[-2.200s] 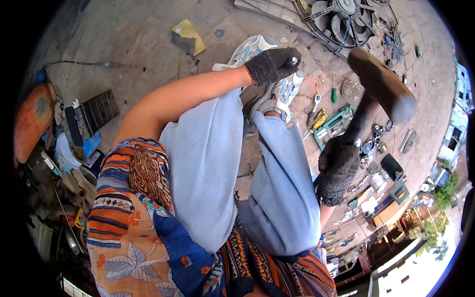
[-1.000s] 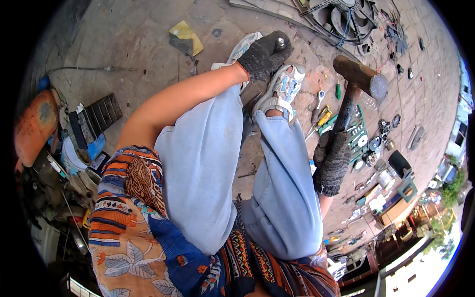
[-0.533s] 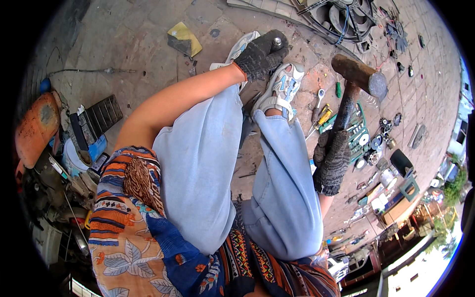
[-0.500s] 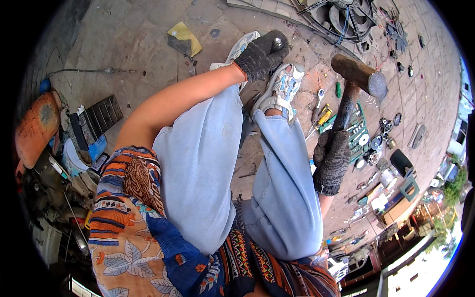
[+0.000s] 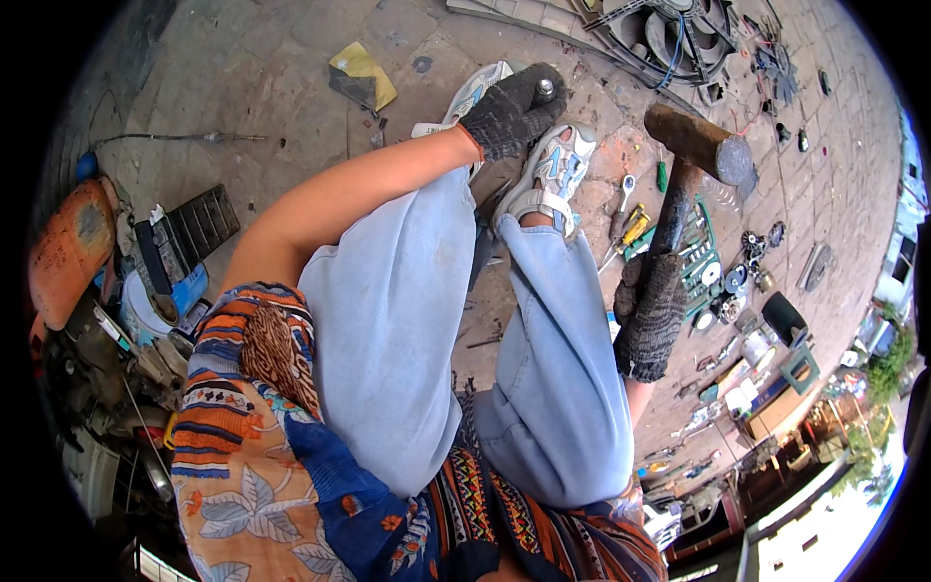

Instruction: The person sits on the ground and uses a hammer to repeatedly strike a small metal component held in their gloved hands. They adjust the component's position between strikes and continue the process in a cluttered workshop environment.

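My left hand [image 5: 509, 109], in a dark knitted glove, is closed around a metal rod seen end-on. Only the rod's round shiny end [image 5: 545, 88] shows above the fist; the rest is hidden, so its kind cannot be told. This fist is between my two light sneakers, beside the right sneaker [image 5: 561, 165]. My right hand [image 5: 652, 315], gloved alike, grips the handle of a sledgehammer [image 5: 700, 144] to the right of my right knee. The hammer's heavy rusty head is raised, its round face turned to the right.
Past the hammer are a green socket set case [image 5: 700, 254], a yellow-handled screwdriver [image 5: 635, 231] and a ratchet [image 5: 626, 190]. A radiator fan [image 5: 674, 39] lies at the far right. Scrap parts and a white bucket [image 5: 145, 308] crowd the left. A yellow cloth piece [image 5: 364, 76] lies ahead.
The hammer's head has shifted very slightly left and down. My left hand and the rod have stayed nearly still.
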Motion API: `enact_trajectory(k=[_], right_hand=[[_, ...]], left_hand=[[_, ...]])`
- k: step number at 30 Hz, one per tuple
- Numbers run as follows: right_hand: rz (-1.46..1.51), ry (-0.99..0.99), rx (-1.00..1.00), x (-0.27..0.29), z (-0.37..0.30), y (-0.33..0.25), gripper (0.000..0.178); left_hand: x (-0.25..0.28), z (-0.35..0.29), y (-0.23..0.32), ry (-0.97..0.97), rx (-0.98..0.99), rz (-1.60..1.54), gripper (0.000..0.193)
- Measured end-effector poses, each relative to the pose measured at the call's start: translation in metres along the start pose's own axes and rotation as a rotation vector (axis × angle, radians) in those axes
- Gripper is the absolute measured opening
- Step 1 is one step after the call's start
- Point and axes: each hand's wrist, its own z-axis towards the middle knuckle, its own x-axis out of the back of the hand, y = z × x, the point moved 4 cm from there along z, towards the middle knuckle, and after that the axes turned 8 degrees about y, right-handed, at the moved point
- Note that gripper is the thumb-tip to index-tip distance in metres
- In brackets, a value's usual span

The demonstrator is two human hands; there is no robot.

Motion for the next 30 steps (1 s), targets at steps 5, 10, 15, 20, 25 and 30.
enact_trajectory(k=[5, 10, 15, 20, 25, 30], right_hand=[[-0.001, -0.021, 0.006, 0.001, 0.001, 0.001, 0.04], [-0.056, -0.012, 0.046, 0.0, 0.001, -0.002, 0.051], [-0.191, -0.019, 0.197, 0.002, -0.003, -0.008, 0.052], [-0.275, -0.045, 0.271, 0.01, -0.026, -0.03, 0.044], [-0.924, -0.287, 0.972, -0.003, -0.018, 0.003, 0.016], [-0.48, -0.223, 0.443, 0.007, -0.025, -0.01, 0.044]], left_hand=[[0.001, 0.0, 0.005, -0.002, -0.001, -0.029, 0.027], [-0.007, -0.005, -0.002, -0.089, 0.057, -0.166, 0.027], [-0.006, -0.013, 0.012, -0.126, -0.103, 0.061, 0.03], [-0.01, -0.019, 0.02, -0.223, -0.191, 0.137, 0.027], [-0.042, -0.028, -0.007, -0.335, -0.465, 0.115, 0.028], [-0.03, -0.011, 0.016, -0.293, -0.213, 0.021, 0.028]])
